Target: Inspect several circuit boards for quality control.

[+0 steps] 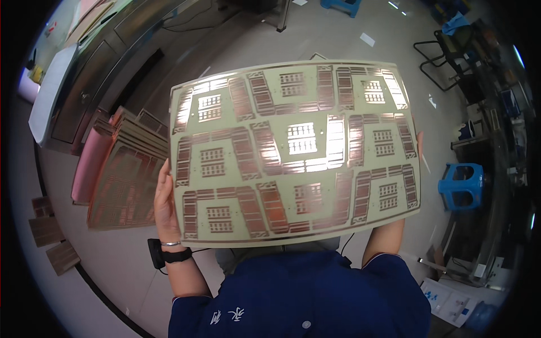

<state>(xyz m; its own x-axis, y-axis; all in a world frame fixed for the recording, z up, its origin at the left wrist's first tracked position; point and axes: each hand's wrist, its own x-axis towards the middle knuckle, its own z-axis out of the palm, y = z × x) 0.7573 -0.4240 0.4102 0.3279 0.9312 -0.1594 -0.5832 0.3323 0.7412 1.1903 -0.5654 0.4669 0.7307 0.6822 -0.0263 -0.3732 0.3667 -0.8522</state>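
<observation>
A large pale green circuit board panel (332, 200) with repeating copper patterns is held up before my chest, its face toward me. My left hand (165, 204) grips its left edge, with fingers partly hidden behind the board. At the opposite edge only the fingertips of my right hand (420, 145) show; the rest is behind the panel. Light glares off the copper at the middle and upper corners. Left of my left hand, a stack of similar panels (127, 191) leans at a slant, with a pink sheet or roll (93, 160) beside it.
A metal workbench with drawers (84, 93) stands at the far left. Small brown boards (48, 232) lie on the floor at left. On the right are a blue plastic stool (461, 186), a black-framed chair (445, 53) and a cluttered bench. Paper scraps (367, 39) lie on the floor ahead.
</observation>
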